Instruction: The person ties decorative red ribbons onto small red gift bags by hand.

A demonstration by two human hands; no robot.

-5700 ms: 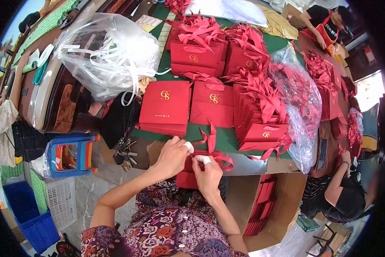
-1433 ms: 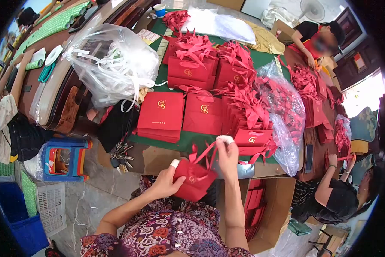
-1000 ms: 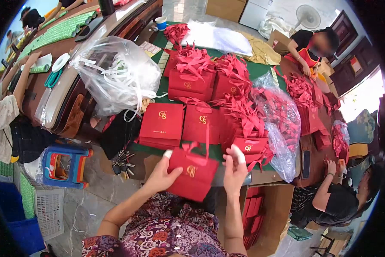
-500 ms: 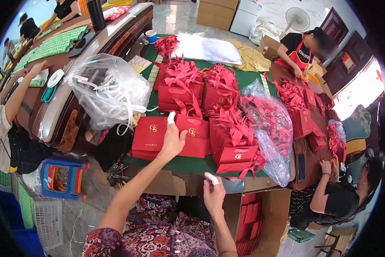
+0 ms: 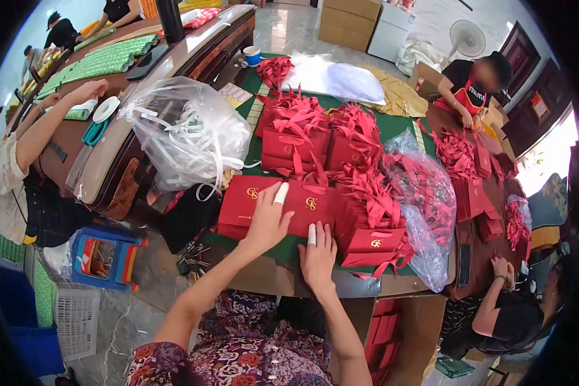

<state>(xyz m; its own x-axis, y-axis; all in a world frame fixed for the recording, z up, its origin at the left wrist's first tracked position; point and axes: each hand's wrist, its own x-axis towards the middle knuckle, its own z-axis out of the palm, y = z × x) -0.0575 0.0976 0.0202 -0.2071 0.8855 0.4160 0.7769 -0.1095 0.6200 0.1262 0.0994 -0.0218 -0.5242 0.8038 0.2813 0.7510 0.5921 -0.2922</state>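
Two flat stacks of red paper gift bags with gold lettering lie side by side in front of me, a left stack (image 5: 236, 211) and a right stack (image 5: 315, 193). My left hand (image 5: 267, 222) rests over the place where they meet, fingers stretched out, with a white wrap on one finger. Close by, my right hand (image 5: 318, 257) lies with its fingers extended at the near edge of the right stack, one finger also wrapped in white. Neither hand holds anything. Right of them stands a row of red bags (image 5: 370, 243) with ribbon handles.
More ribboned bags (image 5: 296, 141) stand behind on the green mat (image 5: 280, 248). A clear sack of white ribbon (image 5: 186, 138) sits left, and a plastic bag of red items (image 5: 421, 193) right. An open carton (image 5: 402, 321) is below. Co-workers sit or stand on both sides.
My right hand has moved forward from the table edge onto the near edge of the right stack. My left hand has lowered its fingers onto the bags. The view has shifted left.
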